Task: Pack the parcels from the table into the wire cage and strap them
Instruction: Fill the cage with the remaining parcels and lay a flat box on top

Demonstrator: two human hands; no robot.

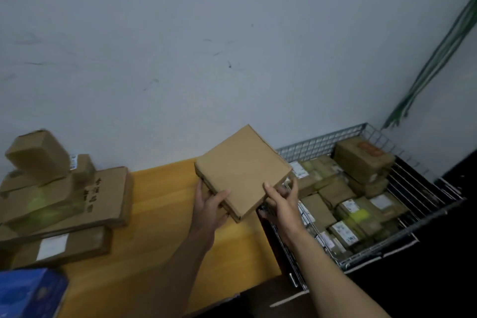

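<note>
Holding the flat parcel above the bench edge, just beside the wire cage, left grip and right grip each clasp a near corner; best keep it level, lowering it flat onto the packed parcels

Flat brown parcel gripped at frame centre by left hand and right hand, above yellow surface, stacked parcels at left, wire cage filled at right

One held parcel, one wire cage, one blue box, one table.
</note>
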